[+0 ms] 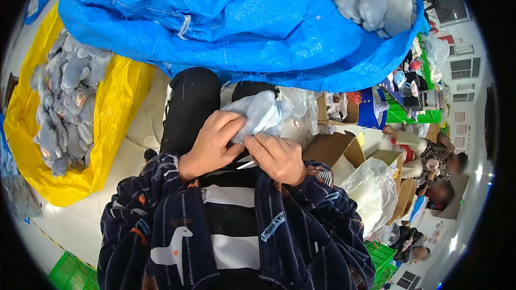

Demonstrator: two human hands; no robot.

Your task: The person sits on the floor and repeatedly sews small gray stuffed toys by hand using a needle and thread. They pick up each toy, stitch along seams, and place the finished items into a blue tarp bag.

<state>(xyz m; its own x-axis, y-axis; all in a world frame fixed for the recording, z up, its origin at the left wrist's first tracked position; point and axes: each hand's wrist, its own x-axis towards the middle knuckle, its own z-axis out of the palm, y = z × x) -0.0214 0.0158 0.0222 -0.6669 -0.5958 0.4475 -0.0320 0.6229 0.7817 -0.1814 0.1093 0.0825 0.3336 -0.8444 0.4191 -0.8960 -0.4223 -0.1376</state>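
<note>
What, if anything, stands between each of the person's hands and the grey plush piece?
Nothing visible does: the left hand grips the grey plush piece on its left side, and the right hand pinches its lower edge. The thin pale object shows lower down, between the hands.

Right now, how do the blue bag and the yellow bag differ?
Place: the blue bag lies straight ahead; the yellow bag sits off to the left.
Contents: the yellow bag gapes over a long grey plush heap, while the blue bag shows a grey plush pile only at its right end.
Shared: both hold grey plush.
</note>
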